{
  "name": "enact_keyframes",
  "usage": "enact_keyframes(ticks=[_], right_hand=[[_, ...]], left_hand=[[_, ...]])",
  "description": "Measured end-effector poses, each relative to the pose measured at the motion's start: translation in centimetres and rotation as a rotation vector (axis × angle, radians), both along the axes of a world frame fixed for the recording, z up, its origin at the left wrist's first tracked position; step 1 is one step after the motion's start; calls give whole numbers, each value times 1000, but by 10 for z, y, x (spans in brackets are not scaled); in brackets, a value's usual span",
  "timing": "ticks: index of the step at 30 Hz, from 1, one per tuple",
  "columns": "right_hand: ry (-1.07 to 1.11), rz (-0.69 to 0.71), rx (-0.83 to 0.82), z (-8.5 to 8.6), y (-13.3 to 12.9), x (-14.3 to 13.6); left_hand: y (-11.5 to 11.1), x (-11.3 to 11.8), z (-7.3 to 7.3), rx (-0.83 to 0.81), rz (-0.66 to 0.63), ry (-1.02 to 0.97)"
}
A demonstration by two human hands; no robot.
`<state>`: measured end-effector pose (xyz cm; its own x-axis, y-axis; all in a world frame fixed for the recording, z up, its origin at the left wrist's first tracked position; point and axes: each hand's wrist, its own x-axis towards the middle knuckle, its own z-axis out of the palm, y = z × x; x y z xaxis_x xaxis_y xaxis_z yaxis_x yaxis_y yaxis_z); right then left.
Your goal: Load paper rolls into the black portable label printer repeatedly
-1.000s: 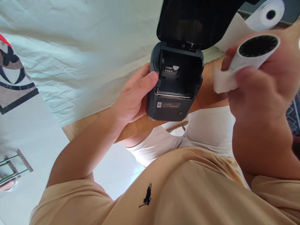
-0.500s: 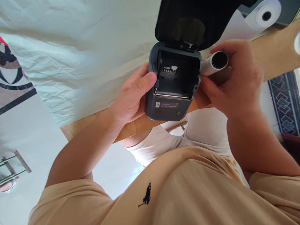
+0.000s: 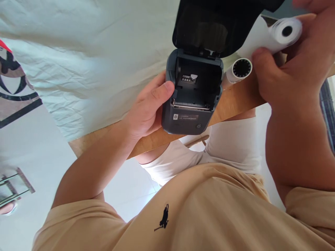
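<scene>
My left hand grips the left side of a dark grey label printer, thumb at the rim of its bay. The printer's black lid stands raised, and the bay inside holds no roll. To the right of the printer, a small white roll with a black core stands on the wood. My right hand is around a larger white paper roll, with the thumb against its lower side and the other fingers behind it, partly out of frame.
A pale cloth covers much of the table, whose wooden edge runs below the printer. My lap in white shorts lies under that edge. A metal-framed rack is on the floor at the far left.
My right hand has let go of the small roll and moved up and right to the larger roll, which has shifted slightly down and left. My left hand and the printer are nearly still.
</scene>
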<state>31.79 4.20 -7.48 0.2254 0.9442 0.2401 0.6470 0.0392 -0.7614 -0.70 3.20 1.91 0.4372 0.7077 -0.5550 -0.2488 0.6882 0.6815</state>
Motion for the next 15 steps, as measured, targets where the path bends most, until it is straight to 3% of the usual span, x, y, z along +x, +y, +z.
enact_keyframes(ticks=[4, 8, 10, 13, 15], right_hand=[[-179, 59, 136, -3, 4, 8], [-202, 66, -14, 0, 6, 13], [-155, 9, 19, -1, 5, 9], [-71, 4, 236, -6, 2, 2], [-42, 4, 221, -9, 1, -1]], left_hand=[[-3, 3, -16, 69, 37, -37], [-4, 2, -28, 107, 62, -52], [-3, 1, -27, 100, 51, -83], [-1, -2, -19, 78, 36, -74], [1, -3, -14, 58, 0, -38]])
